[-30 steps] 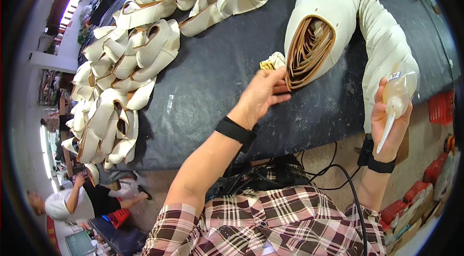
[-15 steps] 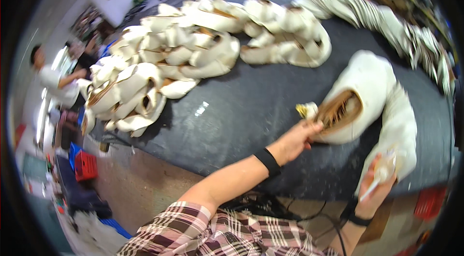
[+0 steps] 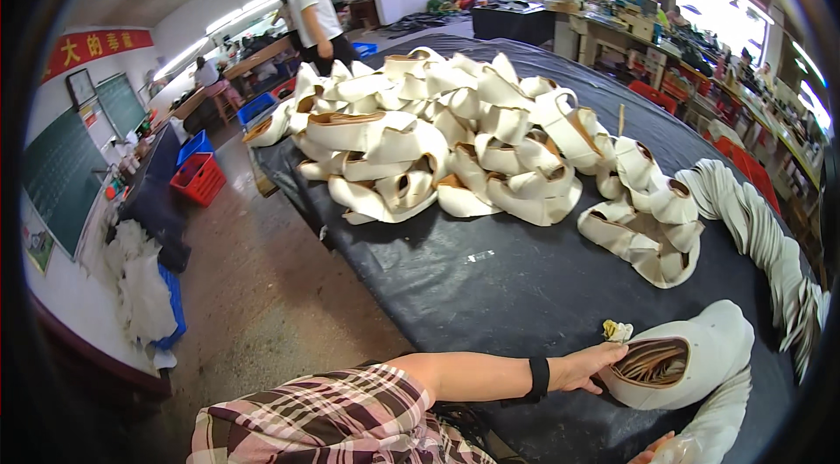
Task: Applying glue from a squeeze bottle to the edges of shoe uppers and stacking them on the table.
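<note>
My left hand (image 3: pixel 584 368) pinches the near rim of a white shoe upper (image 3: pixel 717 346), at the open end of a stack nested one inside another. Brown lining edges show inside the opening. From there, more white uppers (image 3: pixel 724 411) trail in a packed row toward the lower edge. My right hand (image 3: pixel 652 450) is mostly cut off by the lower edge, beside that row. It is closed around a small translucent object (image 3: pixel 689 450), only partly visible. Close to my left fingertips lies a small crumpled yellow-and-white piece (image 3: pixel 618 331).
A large heap of white shoe uppers (image 3: pixel 394 144) covers the far part of the dark-covered table (image 3: pixel 455 298). A fanned row of white pieces (image 3: pixel 744 219) curves along the right. Red crate (image 3: pixel 199 179) on the floor at left; a person (image 3: pixel 315 13) stands beyond the table.
The view has swung up and to the left, so my hands and the stack sit lower in it. My left hand still holds the rim; most of my right hand has left the picture.
</note>
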`<control>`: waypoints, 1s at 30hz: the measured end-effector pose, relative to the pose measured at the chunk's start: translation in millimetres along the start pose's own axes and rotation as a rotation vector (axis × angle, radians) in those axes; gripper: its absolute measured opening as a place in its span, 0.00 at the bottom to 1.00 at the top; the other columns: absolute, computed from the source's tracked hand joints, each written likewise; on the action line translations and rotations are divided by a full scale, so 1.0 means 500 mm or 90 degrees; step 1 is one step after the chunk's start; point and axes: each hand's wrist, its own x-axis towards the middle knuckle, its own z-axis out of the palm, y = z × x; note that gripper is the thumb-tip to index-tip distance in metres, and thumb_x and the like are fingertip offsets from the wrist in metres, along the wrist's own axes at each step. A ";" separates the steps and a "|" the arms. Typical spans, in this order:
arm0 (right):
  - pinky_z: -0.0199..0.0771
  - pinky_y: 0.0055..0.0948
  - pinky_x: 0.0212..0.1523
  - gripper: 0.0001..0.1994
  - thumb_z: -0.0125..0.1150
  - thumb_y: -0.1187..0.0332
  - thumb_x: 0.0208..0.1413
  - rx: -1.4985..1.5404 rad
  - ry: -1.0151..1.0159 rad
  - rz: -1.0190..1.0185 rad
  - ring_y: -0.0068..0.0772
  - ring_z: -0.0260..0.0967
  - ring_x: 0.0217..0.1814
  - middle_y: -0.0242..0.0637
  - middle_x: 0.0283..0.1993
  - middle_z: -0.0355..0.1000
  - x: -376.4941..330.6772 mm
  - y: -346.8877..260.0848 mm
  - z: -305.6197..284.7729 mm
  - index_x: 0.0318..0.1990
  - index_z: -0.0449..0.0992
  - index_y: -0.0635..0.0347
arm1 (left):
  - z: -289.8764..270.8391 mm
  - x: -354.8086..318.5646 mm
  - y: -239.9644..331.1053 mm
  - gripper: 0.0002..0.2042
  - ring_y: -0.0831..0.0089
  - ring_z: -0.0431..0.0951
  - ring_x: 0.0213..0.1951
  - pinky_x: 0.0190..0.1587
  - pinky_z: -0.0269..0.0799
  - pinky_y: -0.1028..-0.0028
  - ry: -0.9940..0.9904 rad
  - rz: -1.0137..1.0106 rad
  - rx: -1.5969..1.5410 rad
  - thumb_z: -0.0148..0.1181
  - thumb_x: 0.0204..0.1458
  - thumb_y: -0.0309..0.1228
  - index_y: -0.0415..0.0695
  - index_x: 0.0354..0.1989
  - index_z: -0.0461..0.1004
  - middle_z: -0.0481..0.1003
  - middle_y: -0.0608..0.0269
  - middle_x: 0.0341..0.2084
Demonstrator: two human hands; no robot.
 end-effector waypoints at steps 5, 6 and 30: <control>0.65 0.32 0.39 0.19 0.46 0.60 0.50 0.045 -0.041 0.051 0.44 0.55 0.53 0.43 0.46 0.63 0.031 0.000 -0.037 0.44 0.64 0.65 | -0.020 -0.007 0.013 0.28 0.70 0.58 0.49 0.49 0.56 0.66 0.076 0.084 0.059 0.43 0.50 0.47 0.47 0.55 0.46 0.56 0.60 0.47; 0.65 0.31 0.39 0.19 0.46 0.61 0.50 0.013 -0.005 0.029 0.44 0.55 0.53 0.43 0.46 0.63 0.033 0.000 -0.041 0.44 0.64 0.65 | -0.020 -0.012 0.018 0.28 0.71 0.59 0.47 0.48 0.57 0.67 0.072 0.100 0.089 0.46 0.49 0.45 0.47 0.54 0.47 0.57 0.61 0.45; 0.71 0.20 0.22 0.24 0.42 0.58 0.53 -0.233 0.166 -0.039 0.34 0.66 0.38 0.50 0.49 0.58 0.046 0.208 0.123 0.54 0.51 0.60 | -0.346 -0.294 0.114 0.12 0.81 0.66 0.37 0.36 0.59 0.77 0.088 0.214 -0.252 0.50 0.48 0.37 0.50 0.41 0.65 0.69 0.75 0.36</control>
